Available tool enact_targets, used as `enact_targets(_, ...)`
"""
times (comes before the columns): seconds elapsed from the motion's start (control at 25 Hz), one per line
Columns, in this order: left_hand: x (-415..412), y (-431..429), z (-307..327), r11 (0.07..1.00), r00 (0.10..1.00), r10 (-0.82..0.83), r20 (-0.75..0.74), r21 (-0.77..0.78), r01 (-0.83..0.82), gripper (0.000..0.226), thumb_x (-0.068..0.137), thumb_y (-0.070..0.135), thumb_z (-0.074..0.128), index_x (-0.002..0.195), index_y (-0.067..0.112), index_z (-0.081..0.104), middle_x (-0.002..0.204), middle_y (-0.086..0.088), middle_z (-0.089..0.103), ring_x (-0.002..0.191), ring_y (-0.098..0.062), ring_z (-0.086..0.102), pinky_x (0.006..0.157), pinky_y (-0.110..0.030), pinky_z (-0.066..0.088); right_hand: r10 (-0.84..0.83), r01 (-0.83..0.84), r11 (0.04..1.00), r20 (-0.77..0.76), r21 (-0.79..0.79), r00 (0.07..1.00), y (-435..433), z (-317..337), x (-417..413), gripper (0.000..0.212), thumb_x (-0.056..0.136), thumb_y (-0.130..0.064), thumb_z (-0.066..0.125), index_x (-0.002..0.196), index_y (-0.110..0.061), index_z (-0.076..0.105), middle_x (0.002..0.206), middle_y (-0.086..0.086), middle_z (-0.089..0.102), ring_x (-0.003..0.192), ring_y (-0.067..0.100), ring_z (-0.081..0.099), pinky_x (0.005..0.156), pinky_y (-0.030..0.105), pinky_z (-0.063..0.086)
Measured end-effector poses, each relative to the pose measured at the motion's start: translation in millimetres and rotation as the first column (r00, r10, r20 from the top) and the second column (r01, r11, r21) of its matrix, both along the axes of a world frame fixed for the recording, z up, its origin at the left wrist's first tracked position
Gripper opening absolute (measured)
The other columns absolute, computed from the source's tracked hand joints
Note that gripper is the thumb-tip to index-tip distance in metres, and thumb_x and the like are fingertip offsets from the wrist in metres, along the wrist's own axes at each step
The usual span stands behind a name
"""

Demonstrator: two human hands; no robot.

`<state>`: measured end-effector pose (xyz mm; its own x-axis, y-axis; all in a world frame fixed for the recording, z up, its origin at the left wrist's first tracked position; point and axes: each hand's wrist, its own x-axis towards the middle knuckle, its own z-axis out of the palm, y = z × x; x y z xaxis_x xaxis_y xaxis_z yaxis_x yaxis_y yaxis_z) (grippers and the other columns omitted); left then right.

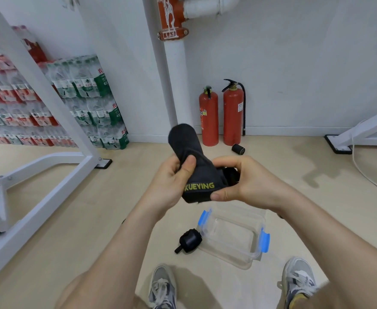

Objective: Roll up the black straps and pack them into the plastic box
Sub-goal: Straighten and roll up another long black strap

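A black strap [202,175] with yellow lettering is held in front of me above the floor. My left hand [172,181] grips its left side, thumb pressed on the fabric, and the free end sticks up and away. My right hand [238,181] pinches the strap's right side, where part of it is wound into a roll. Below my hands a clear plastic box [232,237] with blue clips lies open on the floor, nothing inside it. A rolled black strap [189,240] lies against the box's left side. Another rolled strap [238,149] lies farther off near the extinguishers.
Two red fire extinguishers [221,117] stand by the back wall beside a white pipe [174,81]. A white metal frame [49,139] crosses the left side, with stacked bottled-water packs [89,101] behind it. My shoes [163,288] are at the bottom. A white cable [365,172] runs on the right.
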<state>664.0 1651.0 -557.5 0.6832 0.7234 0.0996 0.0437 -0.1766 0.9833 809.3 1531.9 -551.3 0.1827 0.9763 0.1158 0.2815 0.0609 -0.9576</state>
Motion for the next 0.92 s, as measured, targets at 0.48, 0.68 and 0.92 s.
enact_targets(0.48,4,-11,-1,0.289,0.996,-0.093,0.010,0.957,0.017,0.039,0.079,-0.008,0.067,0.107,0.016,0.057,0.119,-0.012,0.066,0.106,-0.031,0.062,0.086,-0.042,0.051,-0.131,-0.003,0.974,-0.573,-0.227,0.809,0,2,14,0.055,0.074,-0.044,0.072,0.113,-0.005,0.068,0.101,0.021,0.070,0.083,0.032,0.072,0.066,0.037,0.060)
enact_targets(0.68,-1,-13,-3,0.101,0.999,-0.006,-0.039,0.994,0.040,0.018,0.080,0.006,0.075,0.096,0.015,0.075,0.114,-0.006,0.070,0.107,-0.029,0.062,0.093,-0.048,0.046,-0.126,0.073,0.991,-0.567,-0.116,0.814,3,-6,26,0.038,0.086,-0.012,0.071,0.123,-0.005,0.065,0.108,0.018,0.068,0.098,0.032,0.068,0.081,0.046,0.059)
enact_targets(0.92,-1,-18,-7,0.086,0.983,-0.016,-0.184,0.979,0.184,0.025,0.075,-0.006,0.055,0.081,0.012,0.071,0.072,0.001,0.063,0.067,-0.023,0.056,0.046,-0.035,0.047,-0.410,0.429,0.903,-0.315,-0.009,0.856,13,-20,23,0.031,0.087,-0.003,0.070,0.115,-0.015,0.064,0.101,0.009,0.069,0.095,0.029,0.068,0.075,0.042,0.060)
